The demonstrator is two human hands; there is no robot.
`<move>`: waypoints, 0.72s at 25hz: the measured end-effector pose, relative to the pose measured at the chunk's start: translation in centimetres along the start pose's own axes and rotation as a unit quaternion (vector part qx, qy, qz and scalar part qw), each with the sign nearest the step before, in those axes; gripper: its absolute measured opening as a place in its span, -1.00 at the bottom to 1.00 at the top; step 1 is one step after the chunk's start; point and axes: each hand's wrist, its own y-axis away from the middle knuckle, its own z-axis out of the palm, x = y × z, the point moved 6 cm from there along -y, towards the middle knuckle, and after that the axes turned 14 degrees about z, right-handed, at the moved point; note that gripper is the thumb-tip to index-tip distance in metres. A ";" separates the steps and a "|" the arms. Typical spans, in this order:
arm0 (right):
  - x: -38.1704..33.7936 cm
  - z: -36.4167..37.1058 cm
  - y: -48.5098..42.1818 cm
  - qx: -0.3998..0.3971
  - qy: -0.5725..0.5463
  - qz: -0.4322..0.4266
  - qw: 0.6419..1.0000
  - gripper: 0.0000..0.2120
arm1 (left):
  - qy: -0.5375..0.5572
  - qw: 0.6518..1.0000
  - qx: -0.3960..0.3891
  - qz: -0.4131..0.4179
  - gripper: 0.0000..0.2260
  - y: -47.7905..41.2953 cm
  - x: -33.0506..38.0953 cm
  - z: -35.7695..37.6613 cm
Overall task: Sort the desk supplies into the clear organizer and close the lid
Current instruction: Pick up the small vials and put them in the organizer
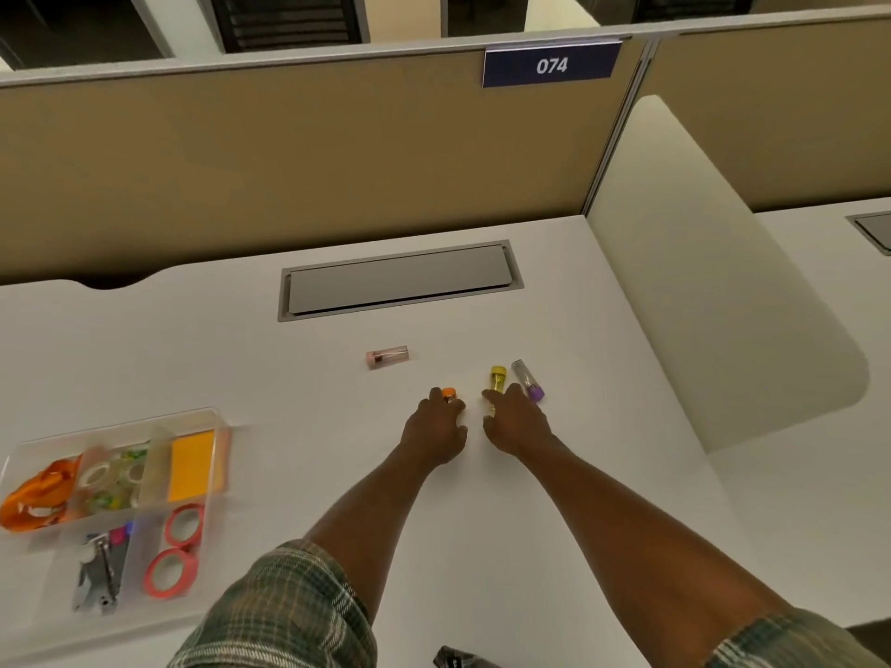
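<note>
Gripping one of four tubes each: left hand (436, 426) the orange-capped tube (449, 393), right hand (516, 421) the yellow-capped tube (498, 377).

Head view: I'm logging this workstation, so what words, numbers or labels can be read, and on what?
"074": white digits on the dark blue sign atop the tan partition.
No print can be read on the small tubes or in the clear organizer: too small or blurred.

Observed white worktop (530, 499) with grey hatch (398, 279) recessed near rear edge. Noted tan partition (289, 161) behind, bearing blue plate (551, 65) marked 074. Recorded cream divider (713, 282) at right.
</note>
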 end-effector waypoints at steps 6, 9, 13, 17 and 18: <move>-0.3 0.8 1.8 0.056 0.042 -0.027 0.997 -0.73 | 0.036 0.997 0.070 -0.027 -0.89 2.3 -1.2 -0.3; -0.6 0.9 2.5 0.042 -0.055 0.001 0.998 -0.77 | 0.100 0.986 0.118 -0.063 -0.91 3.8 -2.7 -1.1; -3.2 0.4 4.1 -0.088 -0.396 0.083 0.910 -0.65 | 0.320 0.920 0.169 -0.148 -0.81 6.5 -4.4 -3.0; -9.8 0.1 7.6 -0.214 -0.514 0.059 0.829 -0.60 | 0.482 0.835 0.205 -0.168 -0.68 10.2 -5.8 -5.9; -11.8 0.4 8.5 -0.233 -0.516 0.051 0.823 -0.64 | 0.502 0.816 0.224 -0.178 -0.74 11.4 -6.7 -6.9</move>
